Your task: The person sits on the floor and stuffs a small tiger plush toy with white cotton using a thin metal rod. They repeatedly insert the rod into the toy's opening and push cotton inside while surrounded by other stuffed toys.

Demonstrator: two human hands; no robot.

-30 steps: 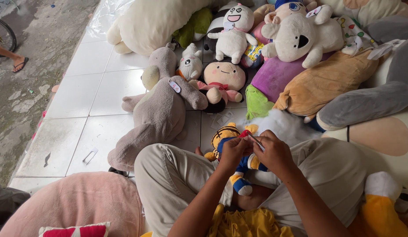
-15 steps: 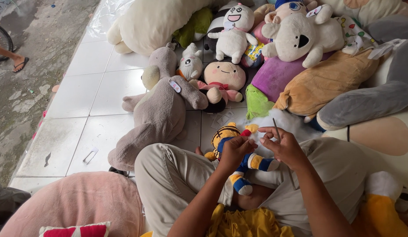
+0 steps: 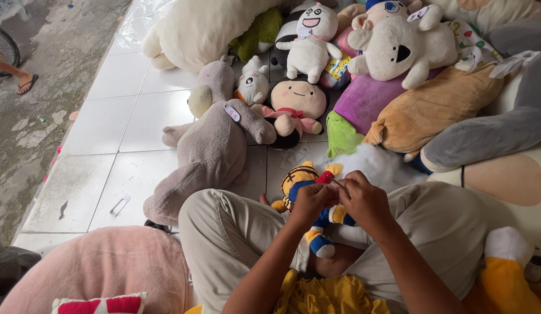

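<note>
Small yellow-and-blue plush doll (image 3: 308, 195) being gripped over the person's lap.

The left hand (image 3: 310, 200) is clasping the doll, while the right hand (image 3: 366, 200) is pinching a thin needle (image 3: 339, 185) just beside it; a grey plush elephant (image 3: 209, 148) is lying farther left.

A small doll (image 3: 308, 197) lies on the person's lap, between the left hand (image 3: 310, 200) and right hand (image 3: 366, 200). A stuffed elephant (image 3: 209, 145) lies left, a heap of toys (image 3: 398, 70) far right.

Two hands (image 3: 340, 200), one small tiger doll (image 3: 302, 180), one grey elephant plush (image 3: 209, 145), one sandalled foot (image 3: 26, 84)
</note>
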